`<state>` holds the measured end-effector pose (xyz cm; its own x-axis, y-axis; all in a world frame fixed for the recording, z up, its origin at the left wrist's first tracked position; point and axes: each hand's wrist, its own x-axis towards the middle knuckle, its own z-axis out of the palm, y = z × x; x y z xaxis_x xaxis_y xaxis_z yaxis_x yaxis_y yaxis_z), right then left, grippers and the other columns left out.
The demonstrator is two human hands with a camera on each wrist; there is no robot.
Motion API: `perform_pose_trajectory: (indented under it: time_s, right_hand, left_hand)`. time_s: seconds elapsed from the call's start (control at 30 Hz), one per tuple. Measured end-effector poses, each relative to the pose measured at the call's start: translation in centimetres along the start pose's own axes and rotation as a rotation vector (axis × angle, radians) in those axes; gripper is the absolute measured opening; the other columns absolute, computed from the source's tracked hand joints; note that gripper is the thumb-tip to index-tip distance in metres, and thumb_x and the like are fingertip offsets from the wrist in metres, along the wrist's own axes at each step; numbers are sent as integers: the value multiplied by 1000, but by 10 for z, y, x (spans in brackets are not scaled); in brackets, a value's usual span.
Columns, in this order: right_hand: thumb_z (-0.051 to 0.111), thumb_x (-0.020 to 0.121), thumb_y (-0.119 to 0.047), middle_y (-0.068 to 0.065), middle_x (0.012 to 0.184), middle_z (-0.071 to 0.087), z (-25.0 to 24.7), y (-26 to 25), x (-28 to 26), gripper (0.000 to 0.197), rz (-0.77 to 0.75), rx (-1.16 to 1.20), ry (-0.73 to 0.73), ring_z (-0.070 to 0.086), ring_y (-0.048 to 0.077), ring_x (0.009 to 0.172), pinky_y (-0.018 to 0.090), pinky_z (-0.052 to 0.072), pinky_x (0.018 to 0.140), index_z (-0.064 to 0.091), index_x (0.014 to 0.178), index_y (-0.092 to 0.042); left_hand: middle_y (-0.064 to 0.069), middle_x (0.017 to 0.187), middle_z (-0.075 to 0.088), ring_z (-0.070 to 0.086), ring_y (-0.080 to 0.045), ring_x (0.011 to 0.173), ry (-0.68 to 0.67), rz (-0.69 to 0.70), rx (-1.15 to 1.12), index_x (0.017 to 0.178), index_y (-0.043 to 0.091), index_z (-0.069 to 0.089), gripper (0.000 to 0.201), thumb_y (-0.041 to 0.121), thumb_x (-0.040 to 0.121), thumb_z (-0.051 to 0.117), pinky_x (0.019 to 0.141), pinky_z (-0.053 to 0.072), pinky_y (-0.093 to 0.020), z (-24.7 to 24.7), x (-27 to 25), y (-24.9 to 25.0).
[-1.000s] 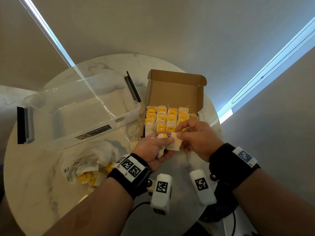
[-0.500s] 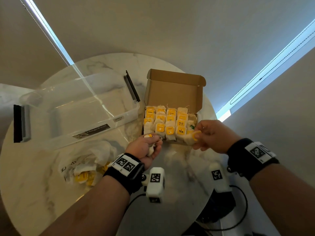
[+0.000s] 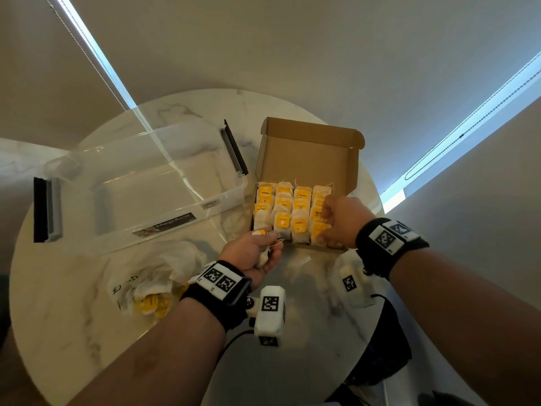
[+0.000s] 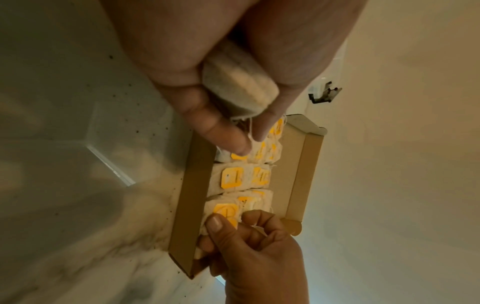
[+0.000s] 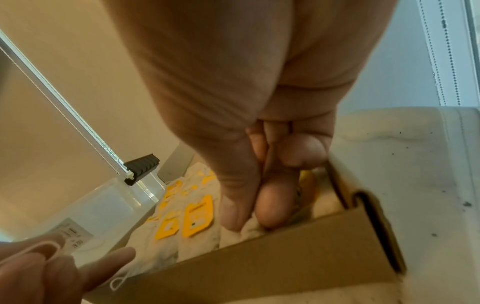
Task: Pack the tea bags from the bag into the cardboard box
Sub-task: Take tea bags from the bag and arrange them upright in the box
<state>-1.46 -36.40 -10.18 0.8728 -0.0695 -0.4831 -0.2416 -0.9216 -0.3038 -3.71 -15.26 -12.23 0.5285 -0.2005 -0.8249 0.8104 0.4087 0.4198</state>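
Paper, thin and soft, is what your right hand is dealing with: its fingers are curled down into the near right corner of the cardboard box, pressing a tea bag into the last row, thumb against its near face. Whether the fingers still pinch it or only push it down, you cannot tell from these views. Your left hand waits just outside the box's near left corner, closed round a small wad of spare tea bags, their strings trailing between the fingertips.

These bags weigh almost nothing and give under any squeeze, so judge your grip by shape, not force. They crush and can tear, and the marble table is already speckled with what looks like loose tea dust. Take each one by its flat sides near the top, or by the yellow tag, not by the string alone, which swings and snags on its neighbours.

Inside the box the packed tea bags stand in four tidy columns, tags facing up. Left of your left wrist lies the crumpled plastic bag with more yellow-tagged bags inside. Beyond it sits a clear plastic storage bin.
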Motion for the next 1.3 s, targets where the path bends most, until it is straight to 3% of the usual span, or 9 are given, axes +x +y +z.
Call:
perform_pose_trajectory:
  time_s: [0.13,0.3,0.5,0.67,0.8,0.9,1.07,1.17,1.3]
  right_hand:
    - [91,66,-27,1,87,60,1,1,-3,42,42,76,13,63,14,68,32,57,59,53,82,-17]
    - [83,75,-38,-5,74,58,-12,-8,-33,31,-120,173,273,51,8,67,20,41,57,60,78,-18]
    - [87,73,-30,-11,72,57,2,-30,-72,29,-263,498,181,49,-1,53,13,41,51,62,84,-23]
    - [83,78,-28,-8,76,63,11,-31,-75,24,-222,549,143,50,-2,54,12,44,54,64,92,-23]
    - [74,88,-27,5,71,69,15,-32,-80,17,-131,697,133,61,11,61,34,55,63,70,87,-11]
    - [69,93,-28,13,68,70,15,-30,-78,34,-71,738,112,58,15,59,47,56,64,70,78,2]
    - [69,92,-17,5,64,66,16,-27,-80,22,-47,734,50,55,13,59,36,50,65,72,73,-5]
    - [63,96,-17,16,73,65,14,-25,-81,21,-38,766,77,56,20,66,37,50,66,68,83,-1]
    - [57,100,-14,25,87,71,4,-23,-87,20,-56,865,114,70,28,72,19,48,52,64,88,0]
  left_hand:
    - [-5,70,66,68,-15,65,-122,7,14,104,7,63,12,9,94,59,53,57,-23,-1,-9,1]
    - [-12,83,69,70,-23,70,-232,23,-31,117,3,62,30,4,91,47,53,58,-26,4,-19,7]
    - [-7,77,65,64,-16,64,-266,36,65,116,5,63,30,21,91,58,47,52,-23,15,-26,4]
    - [-13,91,69,66,-19,66,-241,54,150,104,6,69,24,23,99,54,48,53,-27,20,-30,-4]
    - [-20,92,70,71,-27,68,-227,67,158,102,2,69,24,3,97,46,51,55,-30,18,-34,-8]
    - [-22,99,68,70,-30,73,-230,92,190,105,2,69,29,-4,95,42,52,55,-33,18,-37,-9]
    - [-22,107,68,70,-31,77,-267,105,206,111,8,70,35,-4,95,40,56,56,-35,20,-42,-8]
    - [-17,95,72,71,-32,76,-280,85,162,105,9,68,30,2,96,41,58,55,-34,17,-43,-8]
    - [-16,92,71,70,-28,70,-325,27,62,95,12,69,20,16,88,51,55,54,-30,7,-44,-6]
